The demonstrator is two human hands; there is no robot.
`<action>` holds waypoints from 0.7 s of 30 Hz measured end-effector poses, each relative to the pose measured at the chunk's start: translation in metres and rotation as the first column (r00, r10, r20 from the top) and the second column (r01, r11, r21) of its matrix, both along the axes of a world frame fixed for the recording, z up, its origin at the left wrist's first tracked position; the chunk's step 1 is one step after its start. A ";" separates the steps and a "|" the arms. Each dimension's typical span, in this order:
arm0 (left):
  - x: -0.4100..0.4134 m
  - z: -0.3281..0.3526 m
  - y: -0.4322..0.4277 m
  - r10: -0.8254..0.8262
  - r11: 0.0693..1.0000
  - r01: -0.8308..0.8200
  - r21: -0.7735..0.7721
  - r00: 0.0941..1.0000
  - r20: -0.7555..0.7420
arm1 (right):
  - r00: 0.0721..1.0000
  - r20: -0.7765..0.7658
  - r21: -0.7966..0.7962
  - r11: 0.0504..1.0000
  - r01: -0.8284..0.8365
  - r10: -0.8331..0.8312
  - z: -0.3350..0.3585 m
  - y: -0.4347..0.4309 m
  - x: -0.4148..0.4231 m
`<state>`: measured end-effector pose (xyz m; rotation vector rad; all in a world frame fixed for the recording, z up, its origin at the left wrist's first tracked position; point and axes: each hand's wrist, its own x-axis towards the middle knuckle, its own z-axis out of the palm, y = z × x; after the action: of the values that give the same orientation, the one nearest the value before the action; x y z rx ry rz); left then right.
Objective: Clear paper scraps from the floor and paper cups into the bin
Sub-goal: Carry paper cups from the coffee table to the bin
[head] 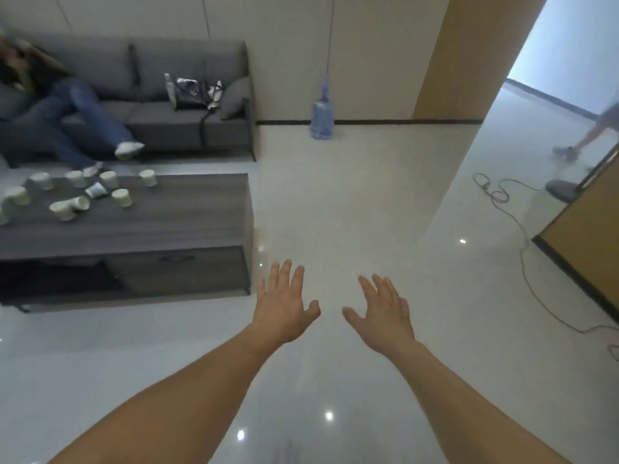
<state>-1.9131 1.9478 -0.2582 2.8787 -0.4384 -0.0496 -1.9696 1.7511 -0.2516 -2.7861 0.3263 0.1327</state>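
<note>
Two hands hover over the pale floor (335,195), the left hand (284,306) and the right hand (385,316) both spread wide with straight fingers, holding nothing. The paper cups (122,197) sit scattered on the dark worktop (187,212), ahead and well to the left of both hands, so the left hand is nearer. A couple lie tipped over, long axis roughly across the view. No scraps or bin show here, so the cups look the likelier next target.

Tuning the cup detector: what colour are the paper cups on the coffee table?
Paper cups look pale greenish white, head view.
</note>
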 end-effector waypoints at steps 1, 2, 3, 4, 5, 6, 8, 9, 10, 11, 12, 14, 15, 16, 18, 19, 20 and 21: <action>0.012 0.001 0.023 0.032 0.999 -0.032 0.003 0.999 0.005 | 0.999 -0.002 0.007 0.999 -0.032 0.032 -0.001 0.020 0.017; 0.023 0.001 0.042 0.059 0.998 -0.059 0.006 0.998 0.009 | 0.998 -0.001 0.012 0.998 -0.060 0.060 -0.002 0.037 0.033; 0.035 0.001 0.059 0.087 0.996 -0.087 0.007 0.996 0.007 | 0.996 -0.002 0.016 0.996 -0.087 0.087 -0.002 0.053 0.049; 0.047 0.002 0.075 0.118 0.993 -0.118 0.004 0.993 0.003 | 0.993 -0.002 0.014 0.993 -0.115 0.115 -0.002 0.066 0.067; 0.059 0.003 0.088 0.146 0.989 -0.146 0.001 0.989 0.002 | 0.990 -0.002 0.010 0.990 -0.140 0.140 -0.002 0.077 0.084; 0.071 0.002 0.098 0.174 0.985 -0.174 -0.001 0.985 0.001 | 0.986 -0.001 0.005 0.986 -0.165 0.165 -0.003 0.087 0.101; 0.094 0.001 0.117 0.222 0.975 -0.222 -0.005 0.975 -0.008 | 0.977 -0.005 0.002 0.977 -0.215 0.215 -0.005 0.105 0.136; 0.106 -0.001 0.125 0.245 0.969 -0.245 -0.007 0.969 -0.009 | 0.970 -0.002 0.000 0.970 -0.241 0.241 -0.006 0.114 0.154; 0.119 -0.002 0.133 0.272 0.962 -0.272 -0.007 0.962 -0.006 | 0.963 0.003 -0.006 0.963 -0.271 0.271 -0.007 0.122 0.174; 0.133 -0.002 0.141 0.297 0.955 -0.297 -0.007 0.955 -0.001 | 0.954 0.007 -0.012 0.954 -0.301 0.301 -0.008 0.130 0.195; 0.146 -0.001 0.150 0.322 0.947 -0.322 -0.006 0.947 0.003 | 0.944 0.011 -0.013 0.944 -0.331 0.331 -0.007 0.139 0.217; 0.170 0.002 0.167 0.382 0.924 -0.382 0.006 0.924 0.007 | 0.922 0.019 -0.006 0.922 -0.387 0.387 -0.005 0.158 0.258; 0.181 0.004 0.175 0.411 0.912 -0.411 0.014 0.912 0.011 | 0.908 0.026 0.001 0.909 -0.418 0.418 -0.003 0.168 0.277; 0.191 0.006 0.184 0.437 0.899 -0.438 0.019 0.899 0.013 | 0.892 0.037 0.007 0.892 -0.452 0.451 0.000 0.177 0.295; 0.212 0.010 0.200 0.497 0.867 -0.498 0.019 0.867 0.021 | 0.849 0.081 0.009 0.852 -0.524 0.522 0.004 0.197 0.328; 0.223 0.011 0.208 0.526 0.850 -0.526 0.020 0.850 0.022 | 0.829 0.099 0.008 0.832 -0.554 0.551 0.005 0.207 0.343; 0.235 0.012 0.215 0.549 0.835 -0.550 0.021 0.835 0.021 | 0.811 0.107 0.010 0.815 -0.580 0.576 0.005 0.216 0.359; 0.244 0.011 0.222 0.567 0.823 -0.567 0.024 0.824 0.020 | 0.797 0.103 0.016 0.801 -0.599 0.594 0.004 0.225 0.373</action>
<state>-1.6689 2.1697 -0.2468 2.9092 0.4383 0.0635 -1.5962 1.9762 -0.2471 -2.7296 -0.5912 0.1521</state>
